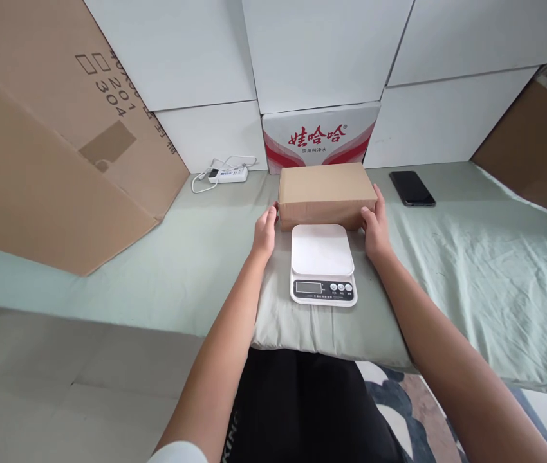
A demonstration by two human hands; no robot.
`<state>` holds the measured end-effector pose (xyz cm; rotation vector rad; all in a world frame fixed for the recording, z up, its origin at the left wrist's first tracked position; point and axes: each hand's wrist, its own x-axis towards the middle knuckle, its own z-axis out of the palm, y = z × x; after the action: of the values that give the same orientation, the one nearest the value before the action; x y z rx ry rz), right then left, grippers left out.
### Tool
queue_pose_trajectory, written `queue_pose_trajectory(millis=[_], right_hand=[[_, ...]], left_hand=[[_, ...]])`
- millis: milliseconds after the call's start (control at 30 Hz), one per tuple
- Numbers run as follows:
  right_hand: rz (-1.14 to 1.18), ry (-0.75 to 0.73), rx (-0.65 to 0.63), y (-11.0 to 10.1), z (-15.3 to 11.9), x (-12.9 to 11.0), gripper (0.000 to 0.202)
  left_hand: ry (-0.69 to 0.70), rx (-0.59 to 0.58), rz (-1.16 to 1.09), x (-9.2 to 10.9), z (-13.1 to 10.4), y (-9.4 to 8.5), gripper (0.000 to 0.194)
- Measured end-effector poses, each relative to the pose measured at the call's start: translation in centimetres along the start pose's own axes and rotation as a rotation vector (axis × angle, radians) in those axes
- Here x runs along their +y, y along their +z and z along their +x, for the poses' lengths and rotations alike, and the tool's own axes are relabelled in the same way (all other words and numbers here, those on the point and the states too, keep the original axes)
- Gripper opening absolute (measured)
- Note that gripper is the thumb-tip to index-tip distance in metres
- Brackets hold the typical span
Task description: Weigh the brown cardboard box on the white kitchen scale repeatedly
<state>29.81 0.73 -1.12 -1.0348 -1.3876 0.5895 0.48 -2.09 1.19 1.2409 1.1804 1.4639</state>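
Observation:
A closed brown cardboard box (326,186) lies just behind a white digital kitchen scale (322,251). My left hand (266,231) is at the box's left end, its fingertips partly hidden behind the corner. At the right end, my right hand (376,225) grips the box, thumb on the front face and fingers along the side. Between my forearms sits the scale, its bare white plate toward the box and its display and buttons toward me. The display looks blank.
Behind the box stands a white-and-red printed carton (319,138). A black phone (412,188) lies to the right, a white power strip with cable (228,174) to the left. One large cardboard carton (61,148) leans in at left, another (538,141) at right. Green cloth (196,257) covers the surface.

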Motion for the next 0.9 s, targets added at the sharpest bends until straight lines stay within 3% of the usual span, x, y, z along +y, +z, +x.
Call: queue_pose_trajectory(millis=[167,500,700,900], right_hand=[[0.080,0.161,0.002,0.9,-0.3,-3.1,0.088],[0.106,-0.048,0.047,1.0,0.4,-4.7,0.097],[0.068,-0.071,0.004,-1.1,-2.9,-8.8,0.096],[0.099,0.037,-0.029,-2.7,-8.1,-11.3,0.092]], left_hand=[[0.045,-0.061,0.047,0.2,-0.2,0.4,0.085],[0.260,-0.026,0.163,3.0,-0.6,1.2,0.092],[0.321,-0.049,0.152,4.9,-5.8,-0.3,0.083],[0.267,-0.109,0.078,4.5,-10.8,-1.4,0.079]])
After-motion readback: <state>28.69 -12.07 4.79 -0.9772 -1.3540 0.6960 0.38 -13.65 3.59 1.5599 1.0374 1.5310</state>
